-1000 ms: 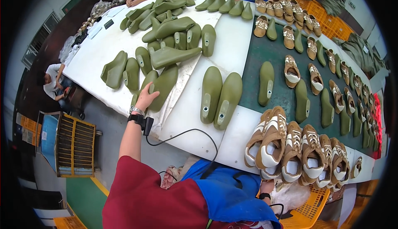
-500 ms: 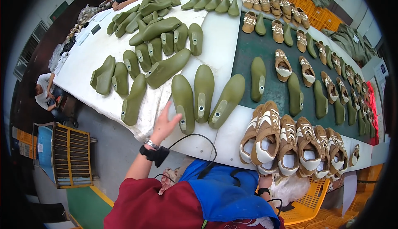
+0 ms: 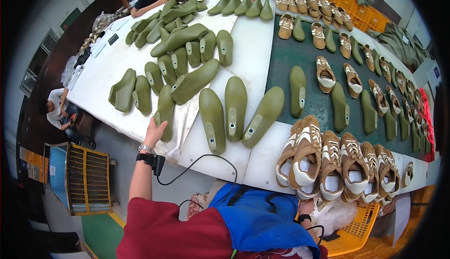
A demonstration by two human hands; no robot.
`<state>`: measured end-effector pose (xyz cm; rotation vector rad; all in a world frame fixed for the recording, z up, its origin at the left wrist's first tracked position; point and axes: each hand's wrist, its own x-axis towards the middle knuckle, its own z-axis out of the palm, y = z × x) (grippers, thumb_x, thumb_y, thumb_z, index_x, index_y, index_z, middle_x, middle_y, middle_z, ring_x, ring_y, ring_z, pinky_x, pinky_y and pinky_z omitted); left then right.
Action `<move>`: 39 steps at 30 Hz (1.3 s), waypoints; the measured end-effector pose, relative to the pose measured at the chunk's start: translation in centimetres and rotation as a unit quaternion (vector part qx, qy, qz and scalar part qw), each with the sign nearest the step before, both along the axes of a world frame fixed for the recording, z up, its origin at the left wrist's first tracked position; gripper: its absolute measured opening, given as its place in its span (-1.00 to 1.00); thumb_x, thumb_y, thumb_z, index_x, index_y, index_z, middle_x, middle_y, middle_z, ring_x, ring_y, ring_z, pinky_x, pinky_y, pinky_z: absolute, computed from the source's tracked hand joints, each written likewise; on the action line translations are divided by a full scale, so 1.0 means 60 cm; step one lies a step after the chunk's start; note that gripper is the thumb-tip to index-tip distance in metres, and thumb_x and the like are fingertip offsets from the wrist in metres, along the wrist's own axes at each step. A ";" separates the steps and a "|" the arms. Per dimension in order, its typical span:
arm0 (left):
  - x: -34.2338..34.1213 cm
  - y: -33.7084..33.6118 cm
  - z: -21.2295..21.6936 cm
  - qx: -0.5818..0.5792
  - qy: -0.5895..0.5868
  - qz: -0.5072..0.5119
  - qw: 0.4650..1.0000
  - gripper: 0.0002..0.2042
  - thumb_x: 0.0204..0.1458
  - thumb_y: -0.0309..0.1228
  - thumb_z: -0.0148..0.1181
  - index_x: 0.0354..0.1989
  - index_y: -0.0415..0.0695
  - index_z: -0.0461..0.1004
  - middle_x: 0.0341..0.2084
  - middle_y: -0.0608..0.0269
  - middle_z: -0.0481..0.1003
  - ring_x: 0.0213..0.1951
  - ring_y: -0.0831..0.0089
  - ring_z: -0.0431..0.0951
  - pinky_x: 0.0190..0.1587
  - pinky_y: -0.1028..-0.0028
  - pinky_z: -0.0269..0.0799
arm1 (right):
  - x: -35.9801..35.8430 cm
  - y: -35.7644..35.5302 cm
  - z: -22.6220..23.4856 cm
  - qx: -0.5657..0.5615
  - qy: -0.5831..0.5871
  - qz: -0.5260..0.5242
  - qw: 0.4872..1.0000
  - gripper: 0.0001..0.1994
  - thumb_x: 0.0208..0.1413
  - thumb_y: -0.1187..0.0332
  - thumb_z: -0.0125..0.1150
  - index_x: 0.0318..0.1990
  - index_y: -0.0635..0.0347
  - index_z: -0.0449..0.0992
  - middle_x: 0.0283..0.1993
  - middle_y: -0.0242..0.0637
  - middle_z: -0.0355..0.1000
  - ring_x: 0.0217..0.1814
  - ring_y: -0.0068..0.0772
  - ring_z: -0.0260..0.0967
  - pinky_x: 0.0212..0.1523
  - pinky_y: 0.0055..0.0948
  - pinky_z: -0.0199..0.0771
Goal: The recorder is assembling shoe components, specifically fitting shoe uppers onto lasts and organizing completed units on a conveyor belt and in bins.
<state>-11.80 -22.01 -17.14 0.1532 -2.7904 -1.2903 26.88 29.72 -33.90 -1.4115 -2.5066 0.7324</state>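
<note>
My left hand is at the near edge of the white cloth, closed around the heel end of a green shoe last that stands tilted there. The thumb lies on its right side, and the other fingers are mostly behind it. To the right, three more green lasts lie sole up on the white table. My right hand hangs low beside my blue apron, below the table edge, near an orange crate; its fingers are hidden.
Brown-and-white sneakers crowd the near right table edge. A green mat bears rows of lasts paired with sneakers. More lasts are heaped on the cloth. A wheeled cart stands left on the floor. Several people sit or stand around.
My left hand has moved left from beside the middle lasts and taken hold of the last at the cloth's edge. My right hand stays low. The view has shifted slightly.
</note>
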 end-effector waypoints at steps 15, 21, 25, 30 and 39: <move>-0.229 0.203 0.071 -0.444 0.005 -0.124 0.887 -0.51 -0.10 -0.14 0.11 0.01 -0.06 0.25 -0.37 -0.09 0.49 -0.27 0.03 0.49 -0.20 0.21 0.39 | -0.009 0.000 0.004 -0.035 -0.058 -0.024 0.997 -0.66 -0.05 0.23 0.09 -0.26 0.39 0.42 -0.32 0.16 0.41 -0.22 0.16 0.36 -0.21 -0.13 0.36; -0.093 0.193 0.085 -0.386 0.062 -0.093 0.916 -0.57 -0.14 -0.14 0.13 -0.08 -0.07 0.36 -0.51 -0.12 0.48 -0.41 0.01 0.50 -0.33 0.17 0.42 | -0.008 -0.003 0.011 -0.044 -0.044 -0.020 0.998 -0.69 -0.12 0.30 0.17 -0.26 0.37 0.43 -0.33 0.14 0.42 -0.24 0.14 0.36 -0.22 -0.14 0.37; 0.013 0.183 0.095 -0.338 0.073 -0.077 0.935 -0.58 -0.14 -0.19 0.14 -0.13 -0.17 0.38 -0.57 -0.17 0.46 -0.45 -0.04 0.49 -0.35 0.17 0.42 | -0.009 -0.004 0.017 -0.043 -0.040 -0.022 0.998 -0.70 -0.15 0.31 0.19 -0.30 0.36 0.43 -0.34 0.11 0.42 -0.24 0.13 0.36 -0.22 -0.14 0.36; 0.090 0.214 0.134 -0.423 0.057 -0.120 0.896 -0.53 -0.16 -0.17 0.18 -0.07 -0.15 0.34 -0.62 0.00 0.46 -0.50 0.06 0.49 -0.44 0.22 0.41 | -0.001 -0.003 0.005 -0.051 0.012 -0.036 0.998 -0.74 -0.15 0.33 0.19 -0.34 0.34 0.44 -0.37 0.09 0.43 -0.26 0.12 0.38 -0.24 -0.16 0.37; 0.126 0.454 0.208 -0.382 0.133 -0.403 0.821 -0.42 -0.16 -0.14 0.20 0.09 0.03 0.19 -0.60 0.14 0.42 -0.50 0.17 0.48 -0.45 0.25 0.40 | -0.024 -0.004 0.047 -0.067 -0.058 -0.042 0.995 -0.71 -0.10 0.23 0.13 -0.35 0.32 0.42 -0.38 0.13 0.41 -0.29 0.14 0.37 -0.26 -0.09 0.37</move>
